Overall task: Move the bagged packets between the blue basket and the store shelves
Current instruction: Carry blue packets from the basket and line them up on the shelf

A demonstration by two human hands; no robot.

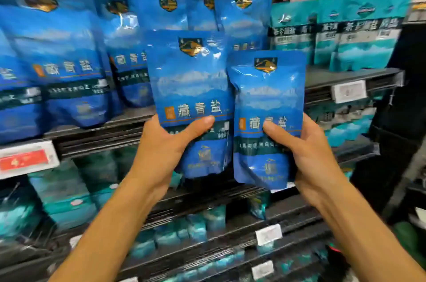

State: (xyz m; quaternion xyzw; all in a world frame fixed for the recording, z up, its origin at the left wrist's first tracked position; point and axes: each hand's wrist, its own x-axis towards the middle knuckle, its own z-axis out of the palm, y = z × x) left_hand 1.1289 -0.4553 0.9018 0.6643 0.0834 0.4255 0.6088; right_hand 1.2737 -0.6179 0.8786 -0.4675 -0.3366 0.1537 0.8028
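Before the shelves [352, 76], 2 glossy blue packets [191, 97], upright in left hand [166, 143] and right hand [306, 155].

Dark shelf [341, 76]: blue packets [57, 51] upright in row, teal packets [366, 28] beside.

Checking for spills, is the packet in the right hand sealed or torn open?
Sealed, apparently: the blue packet held by the right hand shows an unbroken top edge; its back is hidden.

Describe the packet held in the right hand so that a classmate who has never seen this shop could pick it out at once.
Start at the upper shelf lined with standing blue packets. In front of it two hands each hold up a blue packet; take the one in the right hand. That right-hand packet looks smaller and sits lower than the left-hand packet.
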